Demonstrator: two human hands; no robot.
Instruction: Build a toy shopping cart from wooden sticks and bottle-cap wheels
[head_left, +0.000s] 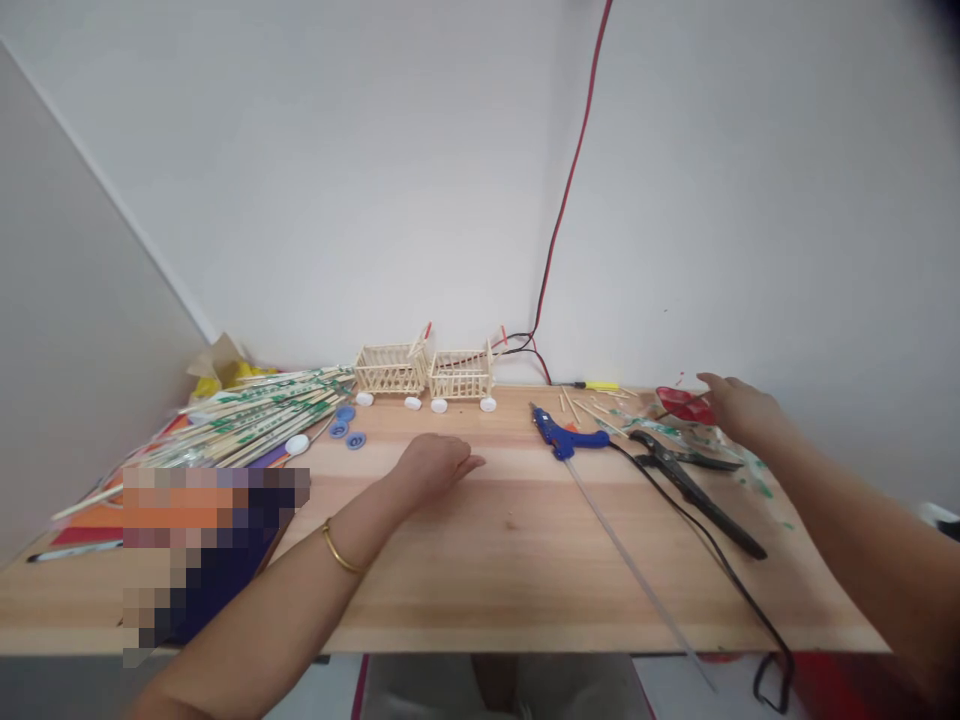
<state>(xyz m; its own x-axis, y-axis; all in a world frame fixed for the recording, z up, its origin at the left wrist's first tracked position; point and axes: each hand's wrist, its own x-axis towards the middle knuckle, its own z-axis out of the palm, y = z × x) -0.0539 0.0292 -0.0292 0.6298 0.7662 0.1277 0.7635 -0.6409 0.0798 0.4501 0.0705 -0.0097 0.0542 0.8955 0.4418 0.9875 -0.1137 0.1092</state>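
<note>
Right hand (739, 405), right of frame, looks pinched on a thin dark stick (681, 406), long axis sloping down-left across the red dish (699, 413), just left of the fingers. Left hand (435, 465), mid-frame, is much farther off, loosely curled; can't tell if it's holding anything. Glue gun (566, 438) lies between them on the counter (450, 570).

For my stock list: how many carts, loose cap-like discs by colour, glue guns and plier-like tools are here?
Pale wooden-stick lattice carts: 2
Round blue cap-like discs: 3
Round white cap-like disc: 1
Blue glue gun: 1
Black plier-like tool: 1
Total: 8
</note>
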